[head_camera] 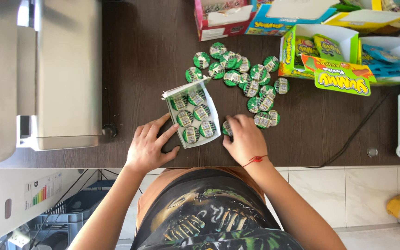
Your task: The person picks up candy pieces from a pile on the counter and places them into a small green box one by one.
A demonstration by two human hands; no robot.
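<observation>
At frame centre the right hand point(245, 139) pinches a small round green foil-lidded capsule point(227, 128) – judged light, rigid, best gripped by its rim – beside the shallow white cardboard tray point(215, 115), which the left hand point(150, 147) steadies with open fingers.

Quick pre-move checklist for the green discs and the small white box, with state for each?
1. Left hand steadies the white box, fingers at its near edge: ok.
2. Box flap open, inside reachable: ok.
3. Room left in box: cannot tell; six round green packets fill the visible rows.
4. Right hand on one green packet beside the box: ok; grip itself cannot tell.
5. Loose green packets remain on the dark table: ok.
</observation>
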